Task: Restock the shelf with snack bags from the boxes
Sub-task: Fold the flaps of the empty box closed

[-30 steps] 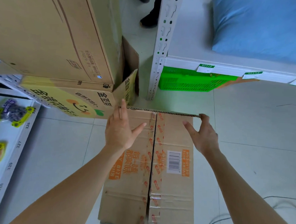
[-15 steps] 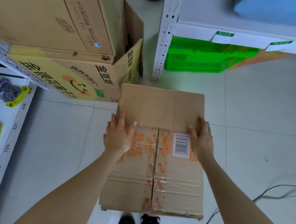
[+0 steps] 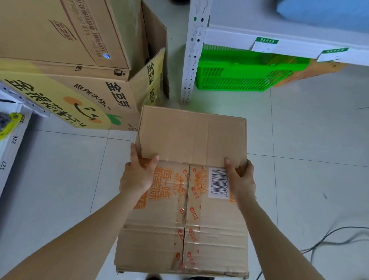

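Gripping taped brown cardboard box with orange print [image 3: 186, 215] by two far corners, person holds it tilted in front of body, seemingly clear of pale tiled floor [image 3: 306, 167], shoes showing under near edge. Two-handed corner hold probably steadies bulky load for turning or setting down. Seam tape intact, nothing unpacked yet.
Left hand [image 3: 138, 176]: thumb on plain face, fingers [image 3: 134, 150] wrapped round left edge.
Right hand [image 3: 241, 181]: clenched on right corner beside barcode label [image 3: 217, 182].
Yellow printed carton [image 3: 74, 104] just beyond; white numbered shelf [image 3: 2, 164] at left.
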`<action>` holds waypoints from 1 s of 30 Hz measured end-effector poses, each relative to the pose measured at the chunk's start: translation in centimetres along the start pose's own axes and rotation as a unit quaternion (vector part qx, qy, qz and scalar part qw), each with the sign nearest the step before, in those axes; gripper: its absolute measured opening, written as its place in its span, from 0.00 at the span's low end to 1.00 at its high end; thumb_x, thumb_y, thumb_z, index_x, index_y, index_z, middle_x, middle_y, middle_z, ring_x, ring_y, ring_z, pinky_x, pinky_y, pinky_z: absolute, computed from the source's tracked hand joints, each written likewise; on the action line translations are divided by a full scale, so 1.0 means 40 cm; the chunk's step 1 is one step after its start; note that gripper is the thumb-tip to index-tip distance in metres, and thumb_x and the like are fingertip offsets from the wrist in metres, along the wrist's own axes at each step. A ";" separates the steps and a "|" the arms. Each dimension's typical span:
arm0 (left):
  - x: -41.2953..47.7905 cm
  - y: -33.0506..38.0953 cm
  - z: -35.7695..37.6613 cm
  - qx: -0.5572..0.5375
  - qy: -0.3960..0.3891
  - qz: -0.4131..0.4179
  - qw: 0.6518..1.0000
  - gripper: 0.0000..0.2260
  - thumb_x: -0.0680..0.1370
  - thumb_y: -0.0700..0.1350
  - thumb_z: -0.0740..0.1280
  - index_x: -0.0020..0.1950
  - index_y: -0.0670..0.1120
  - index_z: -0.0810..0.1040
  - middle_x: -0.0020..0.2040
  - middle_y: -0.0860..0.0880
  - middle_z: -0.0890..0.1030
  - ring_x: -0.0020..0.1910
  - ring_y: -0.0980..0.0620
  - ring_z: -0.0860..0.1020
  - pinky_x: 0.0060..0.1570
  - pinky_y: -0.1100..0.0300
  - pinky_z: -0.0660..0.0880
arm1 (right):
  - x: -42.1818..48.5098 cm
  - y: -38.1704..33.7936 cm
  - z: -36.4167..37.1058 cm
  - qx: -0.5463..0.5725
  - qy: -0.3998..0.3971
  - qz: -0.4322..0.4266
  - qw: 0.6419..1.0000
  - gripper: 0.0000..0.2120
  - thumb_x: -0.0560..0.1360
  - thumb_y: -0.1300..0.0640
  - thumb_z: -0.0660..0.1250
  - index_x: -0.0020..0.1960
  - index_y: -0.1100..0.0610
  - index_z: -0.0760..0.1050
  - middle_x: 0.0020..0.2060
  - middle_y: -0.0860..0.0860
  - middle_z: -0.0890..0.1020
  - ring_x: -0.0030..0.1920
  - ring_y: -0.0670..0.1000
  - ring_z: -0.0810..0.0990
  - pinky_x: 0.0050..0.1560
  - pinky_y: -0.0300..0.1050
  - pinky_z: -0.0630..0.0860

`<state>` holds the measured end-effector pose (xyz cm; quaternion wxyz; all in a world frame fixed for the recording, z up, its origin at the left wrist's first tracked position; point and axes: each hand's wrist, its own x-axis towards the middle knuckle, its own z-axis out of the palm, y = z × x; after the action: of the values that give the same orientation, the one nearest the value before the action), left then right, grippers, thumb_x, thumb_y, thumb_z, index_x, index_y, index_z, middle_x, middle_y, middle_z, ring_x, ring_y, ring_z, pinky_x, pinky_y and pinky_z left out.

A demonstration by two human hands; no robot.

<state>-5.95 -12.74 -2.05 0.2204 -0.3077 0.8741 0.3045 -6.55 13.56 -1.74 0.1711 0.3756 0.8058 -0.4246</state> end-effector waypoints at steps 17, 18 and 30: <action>0.038 0.329 0.143 -0.094 -0.062 0.036 0.993 0.36 0.77 0.65 0.59 0.77 0.59 0.42 0.71 0.47 0.71 0.67 0.39 0.72 0.67 0.39 0.66 | 0.261 -0.004 -0.252 0.059 0.010 -0.017 0.998 0.34 0.73 0.36 0.66 0.74 0.42 0.58 0.63 0.46 0.78 0.64 0.57 0.74 0.67 0.62 0.66; 0.037 0.358 0.164 -0.101 -0.065 0.036 0.992 0.36 0.77 0.65 0.60 0.77 0.60 0.42 0.71 0.48 0.71 0.66 0.39 0.72 0.66 0.39 0.66 | 0.284 -0.001 -0.278 0.063 0.016 -0.020 0.998 0.33 0.73 0.37 0.66 0.74 0.43 0.58 0.64 0.47 0.78 0.65 0.57 0.74 0.67 0.61 0.66; -0.020 0.722 0.450 -0.121 -0.078 0.057 0.988 0.33 0.71 0.69 0.59 0.72 0.63 0.50 0.57 0.48 0.80 0.51 0.40 0.80 0.56 0.40 0.74 | 0.589 0.065 -0.628 0.039 0.038 -0.031 0.998 0.33 0.74 0.38 0.66 0.74 0.44 0.59 0.63 0.48 0.79 0.62 0.59 0.76 0.65 0.60 0.71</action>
<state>-21.21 17.66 -3.03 0.2319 -0.2571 0.8270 0.4430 -19.05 45.75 -2.57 0.1125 0.3728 0.8060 -0.4459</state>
